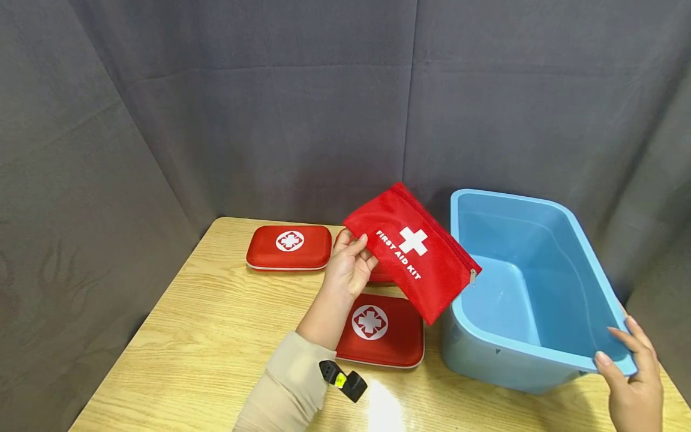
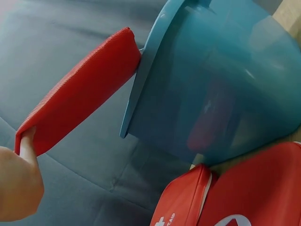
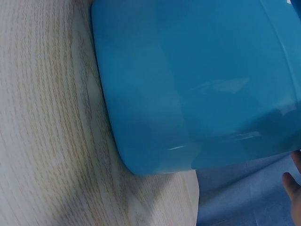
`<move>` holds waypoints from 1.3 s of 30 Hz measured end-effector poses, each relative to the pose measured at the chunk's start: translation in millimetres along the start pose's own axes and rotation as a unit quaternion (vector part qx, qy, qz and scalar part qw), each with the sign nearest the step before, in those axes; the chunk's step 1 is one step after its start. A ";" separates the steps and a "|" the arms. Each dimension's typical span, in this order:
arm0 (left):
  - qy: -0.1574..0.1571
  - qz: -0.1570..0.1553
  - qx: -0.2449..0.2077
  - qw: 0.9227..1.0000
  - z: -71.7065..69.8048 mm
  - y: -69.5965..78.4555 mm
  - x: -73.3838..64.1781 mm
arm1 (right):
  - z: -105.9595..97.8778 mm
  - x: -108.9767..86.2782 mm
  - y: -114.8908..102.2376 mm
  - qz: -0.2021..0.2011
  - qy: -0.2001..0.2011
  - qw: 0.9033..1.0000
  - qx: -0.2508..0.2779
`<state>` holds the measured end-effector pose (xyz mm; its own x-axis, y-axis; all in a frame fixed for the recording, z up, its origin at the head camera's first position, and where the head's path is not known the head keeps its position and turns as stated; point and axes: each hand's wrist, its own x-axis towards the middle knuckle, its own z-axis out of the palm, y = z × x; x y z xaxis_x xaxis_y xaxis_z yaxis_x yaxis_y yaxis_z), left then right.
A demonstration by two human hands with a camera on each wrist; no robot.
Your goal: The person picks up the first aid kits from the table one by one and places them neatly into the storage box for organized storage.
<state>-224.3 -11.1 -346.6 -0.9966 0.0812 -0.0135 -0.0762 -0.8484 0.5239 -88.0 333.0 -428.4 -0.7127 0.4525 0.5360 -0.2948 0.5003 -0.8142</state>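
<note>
My left hand point(image 1: 349, 264) pinches one end of a red zippered first aid pouch point(image 1: 396, 264), thumb on the front. The pouch is held up at a tilt, its white cross and lettering facing me. Its zipper-pull corner overlaps the near-left rim of a blue plastic bin point(image 1: 486, 360) in the head view. From the left wrist, the pouch point(image 2: 89, 84) appears edge-on beside the bin wall point(image 2: 225, 61). At the bin's near-right corner my right hand point(image 1: 634, 378) grips the rim, thumb inside and fingers along the edge. The visible bin floor is bare.
A red hard case point(image 1: 261, 247) with a white emblem lies at the table's back left. Another such case point(image 1: 399, 342) lies nearer, left of the bin. Behind the pouch, a further red item point(image 1: 381, 275) is mostly hidden. Grey curtains point(image 1: 302, 120) surround the wooden table point(image 1: 205, 336).
</note>
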 end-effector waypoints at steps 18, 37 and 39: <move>-0.029 -0.016 0.010 0.999 21.2 -18.2 9.4 | -3.6 -0.4 -3.2 0.012 -0.019 1.000 -0.016; -0.019 -0.061 0.021 0.998 34.9 -45.2 12.3 | -2.3 -1.3 -7.4 0.032 -0.021 0.999 -0.010; -0.016 -0.063 0.023 0.998 36.0 -47.5 13.1 | -2.4 -1.3 -7.5 0.033 -0.021 0.999 -0.010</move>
<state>-232.6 49.1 -341.0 -0.9777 0.2026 -0.0546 -0.1981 -0.8055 0.5585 -83.4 330.4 -422.5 -0.7560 0.4542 0.4713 -0.2344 0.4845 -0.8428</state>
